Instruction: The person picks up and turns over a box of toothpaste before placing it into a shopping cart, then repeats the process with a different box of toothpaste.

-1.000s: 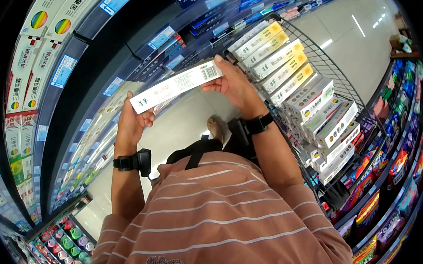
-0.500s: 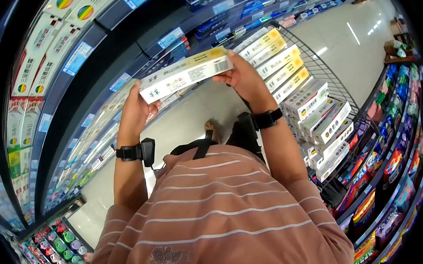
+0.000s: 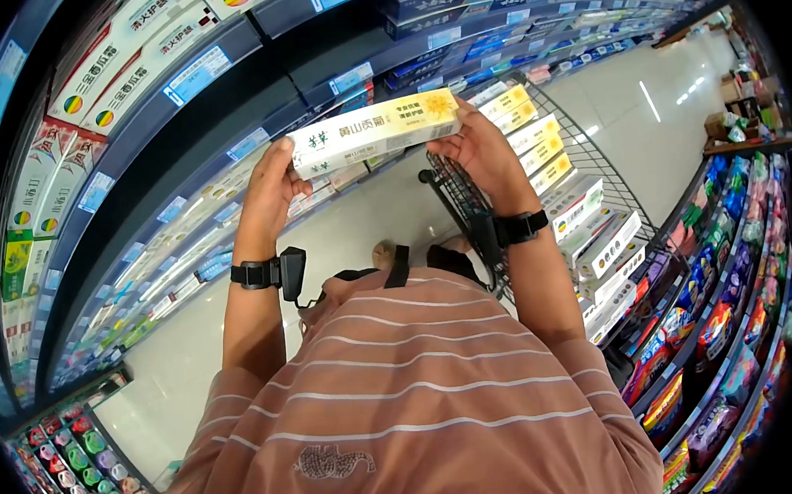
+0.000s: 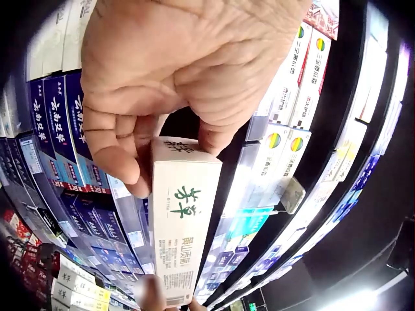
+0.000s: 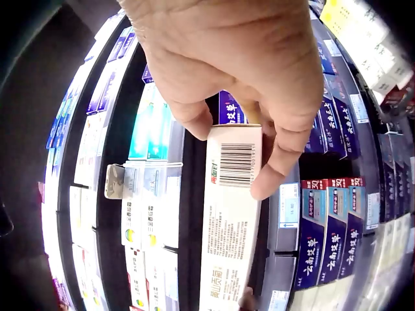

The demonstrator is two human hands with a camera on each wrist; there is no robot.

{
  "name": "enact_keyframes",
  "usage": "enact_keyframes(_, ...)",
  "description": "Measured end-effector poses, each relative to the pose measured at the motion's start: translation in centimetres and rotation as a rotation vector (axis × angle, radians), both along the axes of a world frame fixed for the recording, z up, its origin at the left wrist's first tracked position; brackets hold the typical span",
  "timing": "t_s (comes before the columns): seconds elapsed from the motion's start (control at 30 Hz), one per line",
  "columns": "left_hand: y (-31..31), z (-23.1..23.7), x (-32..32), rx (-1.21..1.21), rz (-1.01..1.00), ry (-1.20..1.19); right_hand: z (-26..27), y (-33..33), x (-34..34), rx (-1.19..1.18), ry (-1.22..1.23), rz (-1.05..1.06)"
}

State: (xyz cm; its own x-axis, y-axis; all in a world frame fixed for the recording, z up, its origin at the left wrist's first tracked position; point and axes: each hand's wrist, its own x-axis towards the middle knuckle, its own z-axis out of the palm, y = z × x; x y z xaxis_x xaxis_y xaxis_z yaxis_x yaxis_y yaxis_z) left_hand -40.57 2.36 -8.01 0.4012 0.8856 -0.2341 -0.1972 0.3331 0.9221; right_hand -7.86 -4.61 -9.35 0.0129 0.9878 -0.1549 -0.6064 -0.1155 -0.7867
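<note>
My left hand (image 3: 270,184) and right hand (image 3: 489,153) pinched opposite ends of the long white-and-yellow cardboard box (image 3: 374,131) between their fingers, probably to keep it steady; the black wire cart (image 3: 591,142) stood near my right fingers.
</note>
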Motion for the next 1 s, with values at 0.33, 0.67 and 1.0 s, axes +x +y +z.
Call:
enact_keyframes(0.33, -0.2, -0.5, -2.0, 0.038, -0.028, 0.031, 1.0, -0.1, -0.6, 0.056, -0.037, 0.025)
enact_keyframes(0.67, -1.8, 1.1, -2.1, 0.258, -0.045, 0.104, 0.8, -0.2, -1.5, 0.066, 0.03, -0.029)
enact_keyframes(1.0, -2.6, -0.8, -4.0, 0.19, -0.027, 0.264, -2.5, -1.1, -4.6, -0.173, -0.051, -0.005)
